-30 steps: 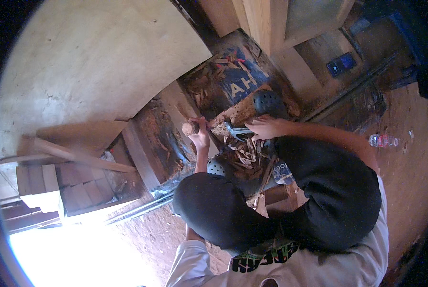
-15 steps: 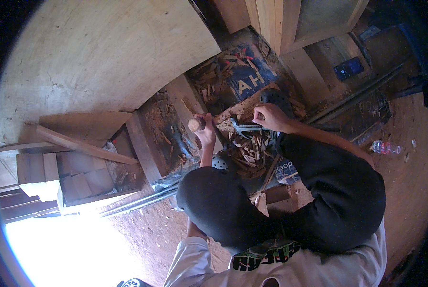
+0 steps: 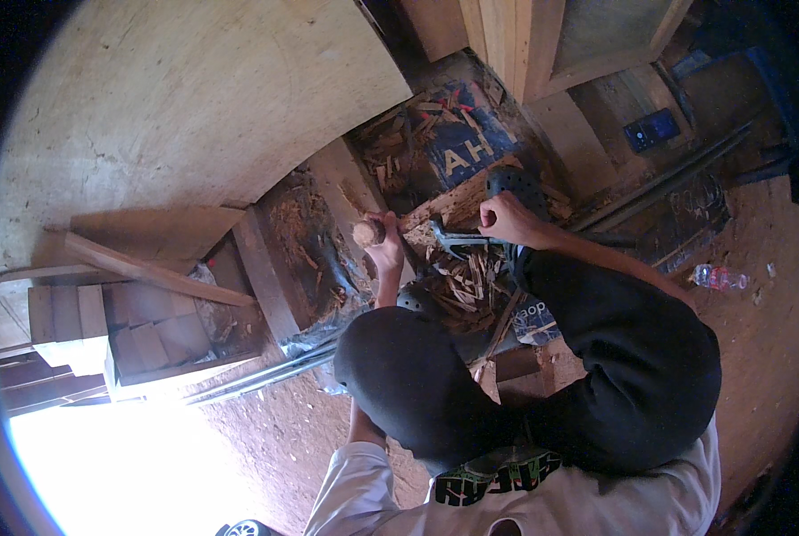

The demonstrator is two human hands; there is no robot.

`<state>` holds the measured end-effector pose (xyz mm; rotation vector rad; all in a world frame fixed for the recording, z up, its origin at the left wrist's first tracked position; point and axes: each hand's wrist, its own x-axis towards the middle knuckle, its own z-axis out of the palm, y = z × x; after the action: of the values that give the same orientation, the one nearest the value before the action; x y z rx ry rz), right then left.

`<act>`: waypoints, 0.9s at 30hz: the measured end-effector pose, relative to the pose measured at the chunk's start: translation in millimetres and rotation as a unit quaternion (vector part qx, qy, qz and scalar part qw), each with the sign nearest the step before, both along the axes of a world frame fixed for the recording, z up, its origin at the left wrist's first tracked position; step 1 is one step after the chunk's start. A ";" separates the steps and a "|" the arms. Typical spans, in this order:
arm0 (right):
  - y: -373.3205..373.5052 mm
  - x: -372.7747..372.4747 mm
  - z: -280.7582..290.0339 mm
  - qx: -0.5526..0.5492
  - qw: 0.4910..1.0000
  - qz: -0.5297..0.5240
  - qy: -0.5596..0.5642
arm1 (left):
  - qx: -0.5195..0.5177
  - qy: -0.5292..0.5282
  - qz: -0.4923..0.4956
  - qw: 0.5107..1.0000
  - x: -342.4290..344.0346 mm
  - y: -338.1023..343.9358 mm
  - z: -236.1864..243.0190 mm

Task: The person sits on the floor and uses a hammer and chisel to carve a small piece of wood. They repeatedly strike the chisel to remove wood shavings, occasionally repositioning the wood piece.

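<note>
My left hand [image 3: 385,250] is closed around a round-ended wooden handle [image 3: 367,233], seen nearly end-on; whatever lies beyond the handle is hidden by the fingers. Beside it runs a pale, rough-cut length of wood [image 3: 458,204]. My right hand [image 3: 514,221] is curled into a fist over the knee, near a dark perforated shoe [image 3: 516,185]. Whether anything sits inside that fist does not show. Just below and left of it lies a grey-blue tool-like piece [image 3: 460,239], whose kind I cannot make out. Wood chips [image 3: 475,279] are heaped between my feet.
A large plywood sheet [image 3: 194,98] leans at the upper left. Small wooden blocks [image 3: 149,344] are stacked at the left, under a slanting wooden strip [image 3: 158,271]. A phone [image 3: 651,130] lies on boards at the upper right. On the dirt floor lies a plastic bottle [image 3: 721,278].
My right hand has turned slightly and shifted a little to the right, its fingers curled more tightly. The left hand and its handle stay almost in place.
</note>
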<state>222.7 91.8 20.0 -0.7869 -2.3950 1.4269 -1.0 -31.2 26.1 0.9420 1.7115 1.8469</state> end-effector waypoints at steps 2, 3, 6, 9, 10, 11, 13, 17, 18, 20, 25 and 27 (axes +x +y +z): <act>0.7 0.8 -0.9 0.004 1.000 -0.001 0.010 | -0.008 0.023 -0.004 1.000 -0.1 -0.1 -3.8; 1.6 1.0 -0.9 0.016 1.000 0.001 0.003 | -0.013 0.013 -0.009 1.000 -0.2 -0.3 -6.6; 3.7 -0.3 2.1 0.045 0.999 0.008 -0.013 | -0.016 0.011 0.003 1.000 0.2 1.3 -17.5; 2.2 -1.9 8.2 0.043 0.999 0.009 -0.003 | 0.019 -0.046 0.021 0.999 2.1 5.6 -25.3; 0.6 -1.4 9.9 0.030 0.999 0.005 0.010 | 0.036 -0.119 -0.007 0.992 1.9 5.5 -24.9; -1.6 0.1 10.8 0.017 1.000 0.002 0.022 | 0.036 -0.129 -0.013 0.991 3.7 6.0 -24.0; -6.6 5.3 9.5 0.066 0.995 0.044 -0.059 | 0.017 -0.083 -0.003 0.996 8.2 6.3 -19.2; -11.6 14.2 -7.5 0.211 0.952 0.172 -0.137 | -0.009 0.011 0.004 1.000 12.9 4.3 -6.4; -11.8 13.9 -13.2 0.209 0.953 0.183 -0.121 | -0.003 -0.063 -0.008 0.998 12.9 3.7 -4.9; -11.7 12.6 -22.2 0.197 0.940 0.219 -0.173 | 0.019 -0.167 -0.036 0.985 10.1 3.7 -5.0; -10.5 12.1 -18.9 0.188 0.952 0.189 -0.154 | -0.027 0.041 -0.014 0.999 7.1 -0.9 -12.6; -10.3 12.8 -9.9 0.127 0.973 0.147 -0.127 | -0.051 0.153 0.008 0.987 7.2 -5.5 -10.9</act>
<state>235.5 81.5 10.0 -0.5991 -2.9200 1.1309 6.2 -36.7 15.2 1.2224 1.9758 1.6713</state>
